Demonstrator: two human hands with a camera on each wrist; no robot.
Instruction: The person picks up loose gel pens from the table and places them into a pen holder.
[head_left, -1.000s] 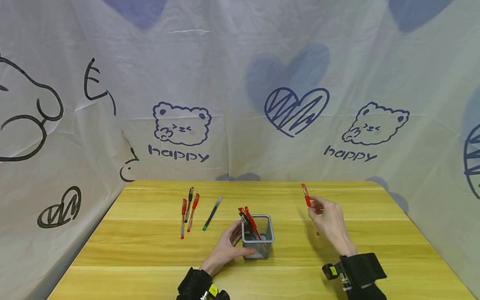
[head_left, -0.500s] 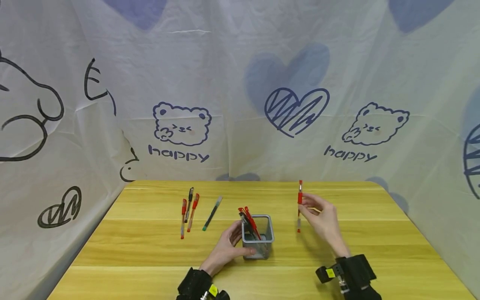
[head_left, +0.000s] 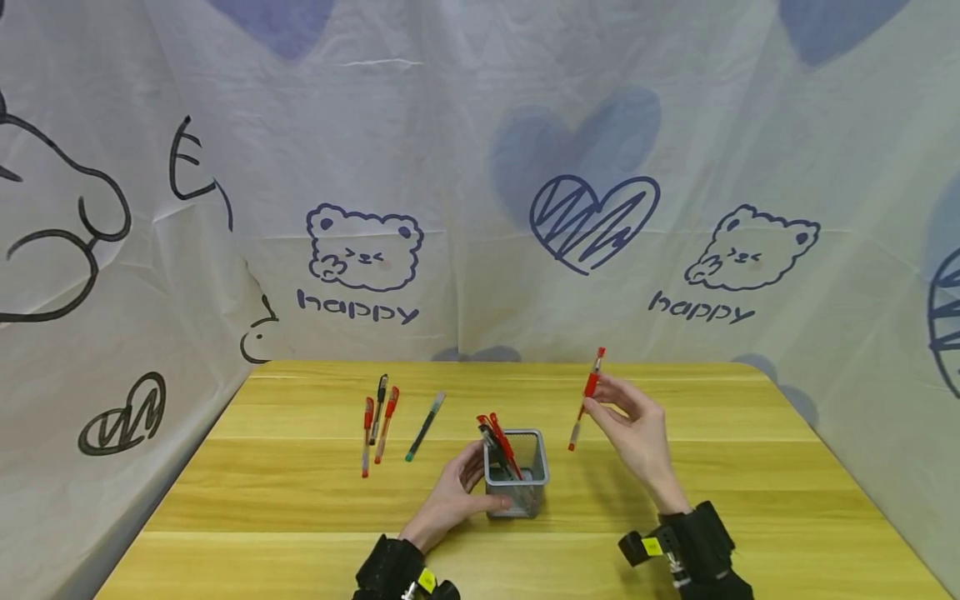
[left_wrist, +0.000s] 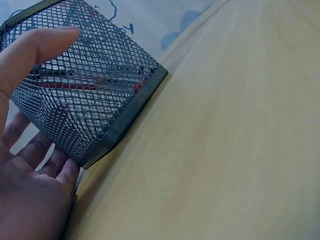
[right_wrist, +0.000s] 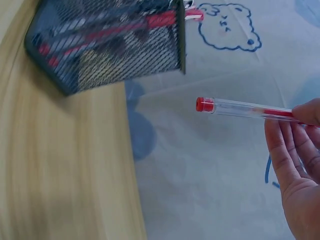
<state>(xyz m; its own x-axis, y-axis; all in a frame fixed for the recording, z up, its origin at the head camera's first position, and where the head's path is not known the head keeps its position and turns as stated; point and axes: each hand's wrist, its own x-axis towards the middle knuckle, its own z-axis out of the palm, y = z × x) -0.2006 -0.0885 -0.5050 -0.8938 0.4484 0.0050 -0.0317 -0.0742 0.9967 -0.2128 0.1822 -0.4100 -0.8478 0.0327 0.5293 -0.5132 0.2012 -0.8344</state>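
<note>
A square mesh pen holder (head_left: 528, 496) stands mid-table with red and black pens (head_left: 501, 446) leaning in it. My left hand (head_left: 450, 500) grips the holder around its near left corner; in the left wrist view the thumb (left_wrist: 50, 42) lies on one mesh wall and the other fingers curl at another. To the right of the holder and above the table, my right hand (head_left: 633, 425) pinches a red pen (head_left: 576, 429) between thumb and fingers. That pen is tilted, its lower end leaning toward the holder. In the right wrist view the pen's red end plug (right_wrist: 204, 104) points toward the holder, apart from it.
Left of the holder lie two red pens (head_left: 366, 437) and a black pen (head_left: 381, 392) close together, with a green-tipped pen (head_left: 425, 427) nearer the holder. Behind the wooden table (head_left: 300, 508) hangs a white cloth (head_left: 465, 167) with drawings.
My right hand has moved left toward the holder with the red pen, whose lower end has swung left. The left hand and the holder stay where they were.
</note>
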